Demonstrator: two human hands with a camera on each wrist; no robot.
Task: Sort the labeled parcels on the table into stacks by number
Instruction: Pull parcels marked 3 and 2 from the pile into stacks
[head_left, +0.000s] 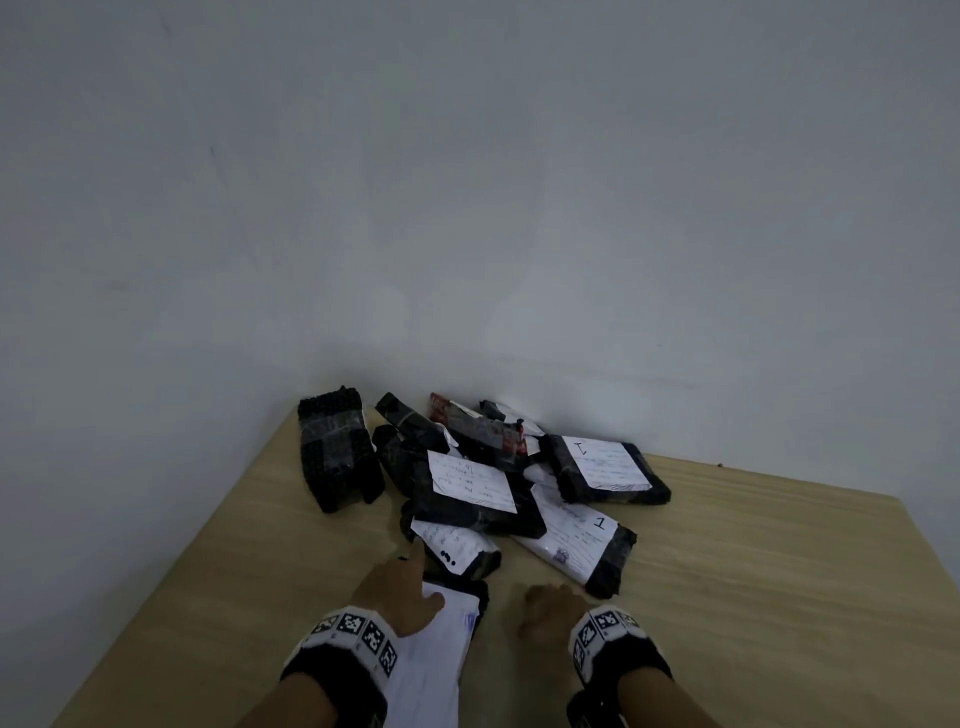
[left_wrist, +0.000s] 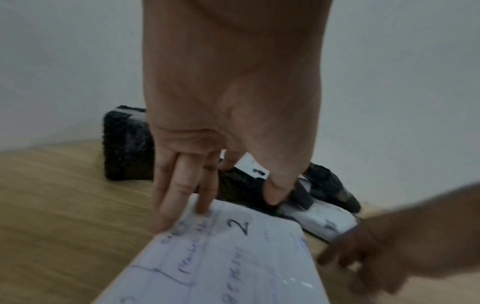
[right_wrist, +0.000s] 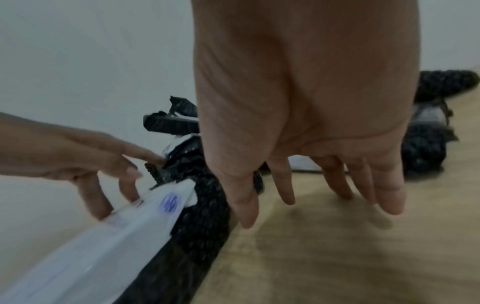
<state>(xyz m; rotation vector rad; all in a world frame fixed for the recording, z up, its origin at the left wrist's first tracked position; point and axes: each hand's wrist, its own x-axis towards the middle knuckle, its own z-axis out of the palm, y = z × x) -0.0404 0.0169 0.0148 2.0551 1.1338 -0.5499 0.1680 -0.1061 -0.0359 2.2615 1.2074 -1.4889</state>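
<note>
A parcel with a white label marked 2 (head_left: 441, 649) (left_wrist: 233, 257) lies at the table's near edge, wrapped in black bubble wrap (right_wrist: 197, 230). My left hand (head_left: 410, 577) rests on its far end, straight fingers (left_wrist: 179, 195) touching the label's top edge. My right hand (head_left: 550, 605) (right_wrist: 306, 205) hovers just right of it over bare wood, fingers relaxed and holding nothing. Behind lies a heap of black parcels: two marked 1 (head_left: 576, 540) (head_left: 605, 467), one with a folded label (head_left: 470, 480), and a small one (head_left: 457, 553) whose number I cannot read for sure.
A black bubble-wrap parcel (head_left: 337, 452) (left_wrist: 127, 144) with no label showing stands apart at the back left. The wooden table (head_left: 753, 571) meets a plain wall behind the heap. Bare wood shows to the right of and in front of the heap.
</note>
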